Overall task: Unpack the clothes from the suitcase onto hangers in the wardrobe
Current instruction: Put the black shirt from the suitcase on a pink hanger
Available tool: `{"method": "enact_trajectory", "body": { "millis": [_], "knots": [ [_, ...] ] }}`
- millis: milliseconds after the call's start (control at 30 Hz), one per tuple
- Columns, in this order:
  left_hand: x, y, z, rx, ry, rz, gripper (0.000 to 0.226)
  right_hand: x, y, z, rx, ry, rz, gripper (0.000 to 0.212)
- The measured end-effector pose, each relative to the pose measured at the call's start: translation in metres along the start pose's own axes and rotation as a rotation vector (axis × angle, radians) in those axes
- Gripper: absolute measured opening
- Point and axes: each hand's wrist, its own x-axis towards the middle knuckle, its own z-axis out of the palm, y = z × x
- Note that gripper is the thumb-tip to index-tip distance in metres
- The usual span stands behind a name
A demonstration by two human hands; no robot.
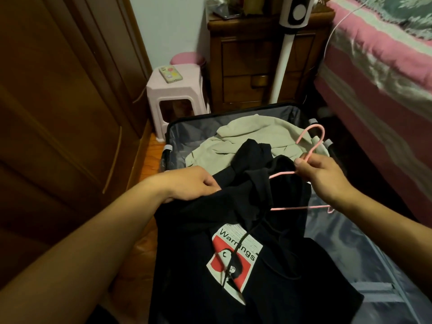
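Note:
A black hoodie (268, 272) with a red and white "Warnings" print hangs in front of me over the open suitcase (177, 134). My left hand (191, 185) grips the hoodie's left shoulder. My right hand (320, 176) pinches the neck of a pink hanger (311, 141), just below its hook. The hanger's left arm is tucked into the hoodie's neck opening and its bottom bar shows to the right. A beige garment (247, 139) lies in the far half of the suitcase. The wooden wardrobe (58, 113) stands shut on my left.
A pink plastic stool (170, 94) with a phone (170, 74) on it stands beyond the suitcase, next to a wooden nightstand (257, 66). A white fan pole (280, 73) rises in front of the nightstand. A bed with a pink cover (385, 73) runs along the right.

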Motion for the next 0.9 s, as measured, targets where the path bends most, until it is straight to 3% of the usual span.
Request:
{"method": "enact_trajectory", "body": {
  "millis": [100, 167, 233, 333, 433, 533, 767, 833, 900],
  "knots": [
    [0.002, 0.002, 0.008, -0.064, 0.131, 0.011, 0.014, -0.003, -0.003, 0.004, -0.085, -0.018, 0.008, 0.035],
    [0.001, 0.012, 0.009, -0.168, 0.371, 0.139, 0.013, -0.003, -0.002, 0.007, -0.157, -0.02, 0.064, 0.036],
    [-0.007, 0.027, 0.008, -0.272, 0.406, 0.307, 0.012, -0.002, 0.001, 0.008, -0.146, -0.002, 0.132, 0.037],
    [-0.012, 0.037, 0.008, -0.004, 0.421, 0.403, 0.008, 0.001, -0.004, 0.005, 0.054, 0.025, 0.153, 0.037],
    [-0.008, 0.031, 0.006, 0.343, 0.54, 0.361, 0.018, 0.002, -0.017, 0.005, 0.186, 0.038, 0.118, 0.034],
    [-0.006, 0.029, 0.004, 0.526, 0.493, 0.307, 0.026, 0.003, -0.019, 0.015, 0.201, -0.02, 0.105, 0.034],
    [0.007, 0.036, 0.033, 0.473, 0.549, 0.382, 0.016, -0.004, -0.022, 0.044, -0.037, -0.189, -0.028, 0.033],
    [0.009, 0.029, 0.026, 0.483, 0.585, 0.304, 0.011, -0.003, -0.021, 0.041, -0.253, -0.117, -0.191, 0.027],
    [0.013, 0.013, 0.017, 0.512, 0.643, 0.113, 0.013, -0.002, -0.016, 0.033, -0.44, 0.082, -0.35, 0.022]
  ]
}}
